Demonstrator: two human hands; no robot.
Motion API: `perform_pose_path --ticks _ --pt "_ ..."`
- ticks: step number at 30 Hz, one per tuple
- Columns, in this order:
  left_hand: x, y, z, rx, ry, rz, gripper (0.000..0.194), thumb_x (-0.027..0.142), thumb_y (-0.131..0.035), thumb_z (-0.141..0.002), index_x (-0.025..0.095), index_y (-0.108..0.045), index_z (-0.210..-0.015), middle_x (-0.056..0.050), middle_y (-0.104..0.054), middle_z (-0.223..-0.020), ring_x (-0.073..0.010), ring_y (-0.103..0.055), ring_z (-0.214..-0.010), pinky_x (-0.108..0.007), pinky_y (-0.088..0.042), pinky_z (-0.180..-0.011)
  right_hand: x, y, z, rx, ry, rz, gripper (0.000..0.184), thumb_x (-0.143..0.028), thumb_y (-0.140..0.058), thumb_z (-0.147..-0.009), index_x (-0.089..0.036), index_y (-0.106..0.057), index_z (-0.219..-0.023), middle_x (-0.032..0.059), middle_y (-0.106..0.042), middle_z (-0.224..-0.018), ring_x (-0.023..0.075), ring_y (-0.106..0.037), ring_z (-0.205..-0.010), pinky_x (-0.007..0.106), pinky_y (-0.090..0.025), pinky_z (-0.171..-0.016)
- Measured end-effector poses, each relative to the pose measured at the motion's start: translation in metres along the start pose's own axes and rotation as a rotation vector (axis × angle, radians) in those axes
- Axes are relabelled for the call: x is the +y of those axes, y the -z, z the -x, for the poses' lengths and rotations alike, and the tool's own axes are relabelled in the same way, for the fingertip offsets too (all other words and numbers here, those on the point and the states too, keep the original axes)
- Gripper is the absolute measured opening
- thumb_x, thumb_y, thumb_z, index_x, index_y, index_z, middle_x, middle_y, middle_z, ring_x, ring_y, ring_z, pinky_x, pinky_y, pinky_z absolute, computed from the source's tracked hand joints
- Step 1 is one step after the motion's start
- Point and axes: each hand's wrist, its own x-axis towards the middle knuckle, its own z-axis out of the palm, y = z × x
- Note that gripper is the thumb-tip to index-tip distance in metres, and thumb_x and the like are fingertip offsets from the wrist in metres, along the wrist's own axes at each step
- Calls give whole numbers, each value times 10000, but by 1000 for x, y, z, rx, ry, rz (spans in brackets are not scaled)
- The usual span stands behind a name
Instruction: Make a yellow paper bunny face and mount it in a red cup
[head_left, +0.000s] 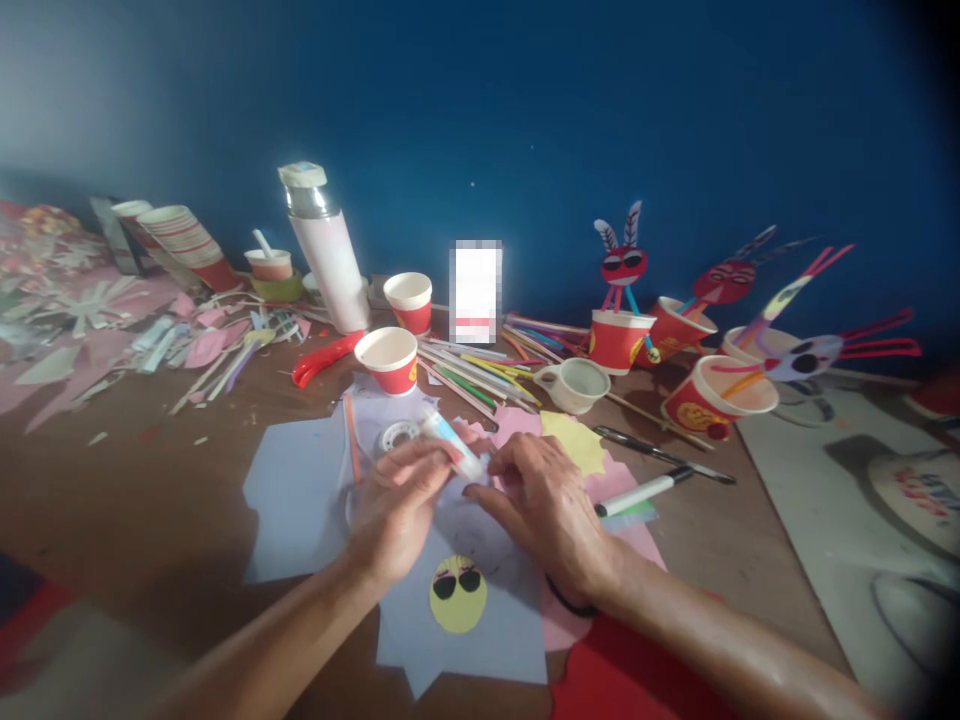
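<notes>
Yellow paper face (459, 612) has dark glasses (445, 585) on; not mounted in a cup, unlike the puppets (624, 268) at right. It's round, flat on pale paper (514, 645) below both hands. Left hand (400, 492) grips a white tube (454, 445); right hand (553, 500), fingers bent near tube's end, can't tell if holding.

White tube (454, 443) blurred, print unreadable

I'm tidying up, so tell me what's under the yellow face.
Blue paper shows all round the yellow face; the spot directly beneath it is covered and cannot be seen.
</notes>
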Motion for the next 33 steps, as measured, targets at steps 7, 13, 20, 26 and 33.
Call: perform_pose_path --ticks 7,13,20,26,33 --pt "45 47 -25 145 -300 -4 47 256 -654 -831 259 -693 -805 57 -693 -1020 -176 -614 -984 -302 -571 -724 2 24 -12 -274 -173 -72 62 -248 -568 -867 -206 -605 -840 -25 -660 -715 133 -598 -673 236 -421 -617" --pt "45 48 -28 149 -355 -144 43 288 -718 -765 245 -722 -768 -27 -672 -1029 -207 -614 -937 -255 -519 -628 1 5 -37 -309 -52 215 116 -288 -622 -834 -182 -666 -819 30 -702 -729 193 -642 -722 303 -444 -711" --pt "35 43 -26 94 -328 -250 104 278 -692 -781 177 -715 -765 -89 -659 -1042 -187 -594 -891 -231 -451 -639 -13 -45 -56 -351 37 299 406 -468 -617 -827 -77 -686 -914 176 -704 -846 326 -649 -831 449 -439 -794" --pt "26 47 -22 20 -184 -382 83 270 -658 -819 214 -719 -812 -54 -654 -1023 -139 -555 -841 -209 -419 -673 -8 -54 -52 -392 109 240 198 -299 -670 -817 -126 -685 -911 149 -698 -949 310 -635 -928 443 -421 -870" --pt "24 38 -15 -195 -22 -690 170 319 -581 -866 206 -702 -825 -50 -608 -1005 -137 -521 -776 -230 -404 -649 8 -11 -30 -367 -24 28 239 -198 -666 -729 -157 -605 -956 15 -694 -798 150 -643 -682 240 -494 -629"
